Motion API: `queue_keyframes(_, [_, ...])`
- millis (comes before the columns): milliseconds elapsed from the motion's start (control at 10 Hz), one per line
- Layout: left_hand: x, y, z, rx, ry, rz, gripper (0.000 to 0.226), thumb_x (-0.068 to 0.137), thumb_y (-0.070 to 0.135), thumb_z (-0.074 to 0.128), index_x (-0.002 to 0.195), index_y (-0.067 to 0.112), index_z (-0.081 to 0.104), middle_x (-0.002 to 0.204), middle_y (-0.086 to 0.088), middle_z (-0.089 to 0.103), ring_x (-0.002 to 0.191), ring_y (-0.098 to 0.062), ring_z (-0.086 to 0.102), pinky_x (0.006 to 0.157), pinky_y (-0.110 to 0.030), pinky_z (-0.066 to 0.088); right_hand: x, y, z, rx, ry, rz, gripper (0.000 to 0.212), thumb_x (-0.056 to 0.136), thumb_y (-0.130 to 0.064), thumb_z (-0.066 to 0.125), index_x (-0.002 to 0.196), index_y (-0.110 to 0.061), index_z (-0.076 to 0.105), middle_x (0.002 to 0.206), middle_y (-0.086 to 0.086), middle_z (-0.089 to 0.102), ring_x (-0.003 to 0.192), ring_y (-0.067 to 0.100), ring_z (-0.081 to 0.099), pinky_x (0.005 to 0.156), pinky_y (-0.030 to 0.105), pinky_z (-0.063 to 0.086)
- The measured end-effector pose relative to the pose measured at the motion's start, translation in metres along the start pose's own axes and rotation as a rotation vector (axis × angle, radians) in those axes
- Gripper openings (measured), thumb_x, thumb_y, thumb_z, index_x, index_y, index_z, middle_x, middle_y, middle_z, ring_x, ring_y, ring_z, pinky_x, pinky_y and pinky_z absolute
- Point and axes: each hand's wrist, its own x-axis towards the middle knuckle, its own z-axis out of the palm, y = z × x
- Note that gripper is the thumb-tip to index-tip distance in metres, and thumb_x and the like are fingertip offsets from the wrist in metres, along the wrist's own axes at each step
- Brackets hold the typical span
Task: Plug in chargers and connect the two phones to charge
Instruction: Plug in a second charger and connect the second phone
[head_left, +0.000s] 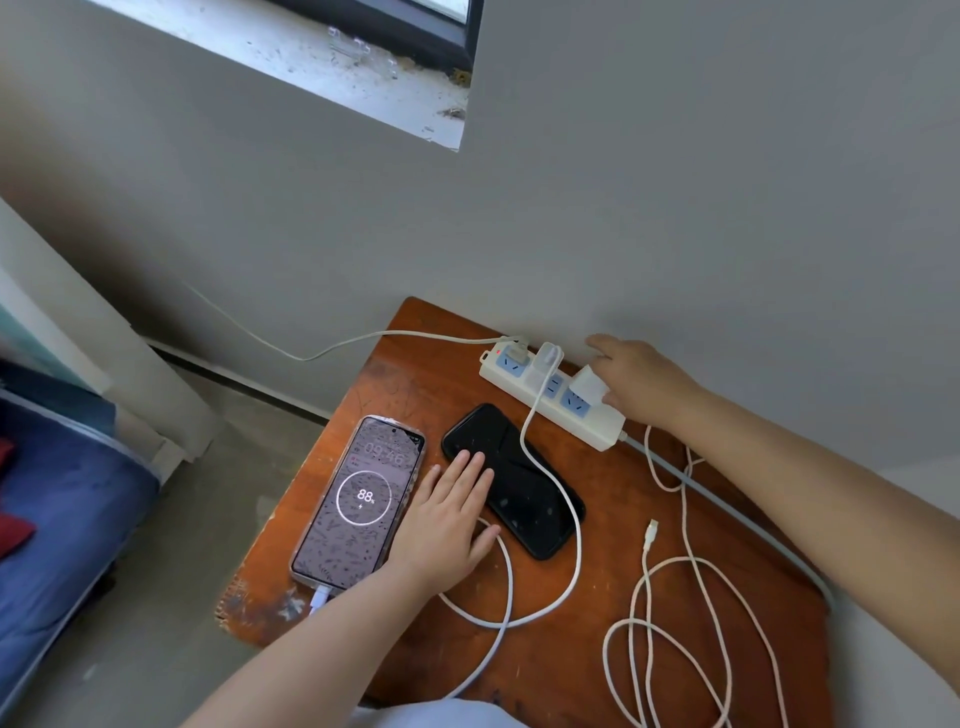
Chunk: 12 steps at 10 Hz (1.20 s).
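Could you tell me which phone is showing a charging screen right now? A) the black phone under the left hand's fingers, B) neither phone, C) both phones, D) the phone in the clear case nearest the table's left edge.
D: the phone in the clear case shows a lit 88% ring with a cable in its bottom end, while the black phone is dark and the loose cable end lies unconnected.

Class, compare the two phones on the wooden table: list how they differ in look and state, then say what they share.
The left phone has a lit screen showing 88% with a charging sign; the black phone has a dark screen. The left phone has a cable plugged into its near end; the black phone shows none plugged in, only a white cable draped across it. The left phone wears a clear case; the black phone looks plain black. Both lie flat, face up.
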Motion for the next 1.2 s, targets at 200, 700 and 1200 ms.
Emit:
queue_keyframes(200, [0.000, -0.001, 0.001, 0.004, 0.007, 0.005, 0.064, 0.092, 0.051, 0.026, 0.142, 0.020, 0.002, 0.154, -0.002, -0.001, 0.131, -0.016, -0.024, 0.108, -0.035, -0.016, 0.002, 0.001, -0.002, 0.023, 0.074, 0.055, 0.026, 0.091, -0.017, 0.044, 0.110, -0.010, 0.060, 0.125, 0.006, 0.057, 0.107, 0.025, 0.054, 0.088, 0.035, 0.039])
queue_keyframes(700, [-0.001, -0.001, 0.002, -0.008, 0.015, 0.009, 0.063, 0.092, 0.050, 0.028, 0.142, 0.020, 0.003, 0.154, -0.002, 0.000, 0.131, -0.016, -0.023, 0.108, -0.034, -0.015, -0.002, -0.018, 0.016, 0.157, 0.057, 0.177, 0.023, 0.088, -0.002, 0.043, 0.109, -0.002, 0.052, 0.110, 0.021, 0.051, 0.100, 0.036, 0.049, 0.070, 0.033, 0.035])
queue_keyframes(1200, [-0.001, -0.001, 0.002, -0.008, 0.024, 0.005, 0.063, 0.092, 0.050, 0.027, 0.142, 0.019, 0.003, 0.154, -0.003, 0.001, 0.130, -0.017, -0.024, 0.107, -0.036, -0.017, -0.003, -0.021, 0.028, 0.026, 0.177, 0.127, 0.024, 0.086, -0.005, 0.053, 0.109, 0.001, 0.052, 0.102, 0.018, 0.056, 0.090, 0.029, 0.053, 0.061, 0.028, 0.032])
